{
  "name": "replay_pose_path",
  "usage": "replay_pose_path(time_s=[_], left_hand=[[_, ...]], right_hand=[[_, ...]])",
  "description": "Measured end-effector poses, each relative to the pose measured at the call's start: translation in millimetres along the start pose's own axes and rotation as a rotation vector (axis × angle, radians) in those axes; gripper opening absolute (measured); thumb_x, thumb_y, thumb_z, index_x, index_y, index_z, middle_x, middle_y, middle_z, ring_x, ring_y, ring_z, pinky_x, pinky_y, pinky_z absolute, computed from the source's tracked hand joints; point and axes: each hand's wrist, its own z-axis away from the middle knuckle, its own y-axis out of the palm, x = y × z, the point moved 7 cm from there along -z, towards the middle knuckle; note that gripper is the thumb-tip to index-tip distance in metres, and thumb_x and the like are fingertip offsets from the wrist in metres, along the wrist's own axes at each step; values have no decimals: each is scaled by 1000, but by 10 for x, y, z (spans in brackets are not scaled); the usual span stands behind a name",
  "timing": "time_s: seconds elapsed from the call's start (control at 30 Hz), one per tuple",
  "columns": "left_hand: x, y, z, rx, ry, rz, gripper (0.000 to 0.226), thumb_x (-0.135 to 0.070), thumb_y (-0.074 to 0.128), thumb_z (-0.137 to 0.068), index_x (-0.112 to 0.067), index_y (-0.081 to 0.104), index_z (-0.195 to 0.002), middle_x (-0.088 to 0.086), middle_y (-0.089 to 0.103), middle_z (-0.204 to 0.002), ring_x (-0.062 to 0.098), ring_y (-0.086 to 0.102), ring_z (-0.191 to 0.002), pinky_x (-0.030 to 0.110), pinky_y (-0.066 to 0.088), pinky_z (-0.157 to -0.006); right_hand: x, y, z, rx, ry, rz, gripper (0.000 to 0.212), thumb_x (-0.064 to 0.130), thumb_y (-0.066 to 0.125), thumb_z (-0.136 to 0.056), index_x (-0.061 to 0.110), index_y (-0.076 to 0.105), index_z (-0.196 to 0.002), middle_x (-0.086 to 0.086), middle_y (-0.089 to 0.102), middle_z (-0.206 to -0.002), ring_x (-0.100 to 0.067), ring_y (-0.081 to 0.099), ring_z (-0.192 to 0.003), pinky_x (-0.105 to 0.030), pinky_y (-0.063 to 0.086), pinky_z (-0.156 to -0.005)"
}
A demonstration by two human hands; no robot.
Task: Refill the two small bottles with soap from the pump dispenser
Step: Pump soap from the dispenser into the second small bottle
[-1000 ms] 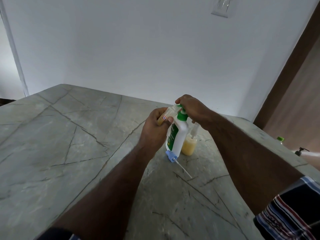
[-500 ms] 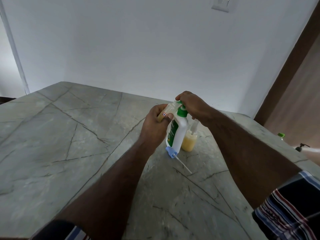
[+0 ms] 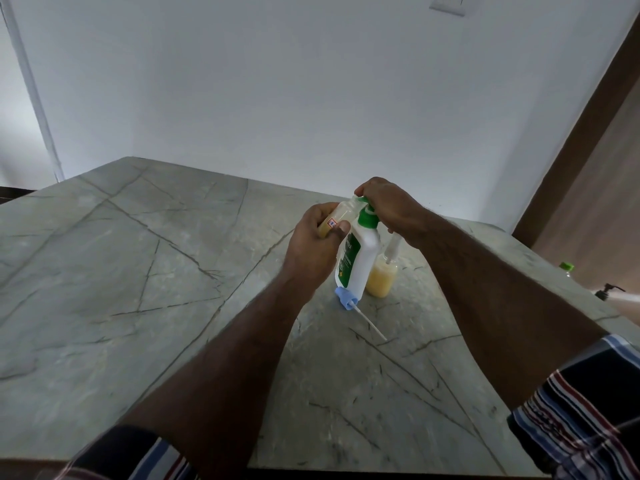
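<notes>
A white pump dispenser (image 3: pixel 358 258) with a green collar stands on the grey stone counter (image 3: pixel 138 289). My right hand (image 3: pixel 388 206) rests closed over its green pump head. My left hand (image 3: pixel 317 240) grips a small clear bottle (image 3: pixel 341 216) partly filled with yellow soap, tilted with its mouth at the pump's spout. A second small bottle (image 3: pixel 381 278) of yellow soap stands just right of the dispenser, a white pump tube sticking up in it. A blue cap with a thin white dip tube (image 3: pixel 349 301) lies at the dispenser's base.
A white wall runs behind the counter, and a brown door frame (image 3: pixel 571 150) stands at the right. Past the counter's right edge are a green-capped bottle (image 3: pixel 566 268) and a black pump top (image 3: pixel 609 291).
The view has tilted slightly, so the hands and bottles sit a little higher in the frame. Both hands keep the same hold at the pump head.
</notes>
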Motion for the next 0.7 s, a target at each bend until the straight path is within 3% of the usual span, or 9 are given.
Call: replay_pose_path(time_s=[0.4,0.7], left_hand=[[3,12,-1,-7,11,-3,27,-17,58,-98,-16,58,-125,-11,62,-105,3,60,-94,16,46,-75],[-33,8,10,-6,12,4,28,-18,58,-98,-15,58,-126,-11,63,-104,1,60,-91,16,46,-74]], right_hand=[[-37,45,-10,-29,-28,11,38,4,31,-102,-3,47,-136,-23,43,-142,-39,40,-131,-44,36,-103],[-10,-11,-51,12,-15,71,38,3,31,-102,-9,48,-133,-26,45,-140,-41,40,-130,-43,35,-104]])
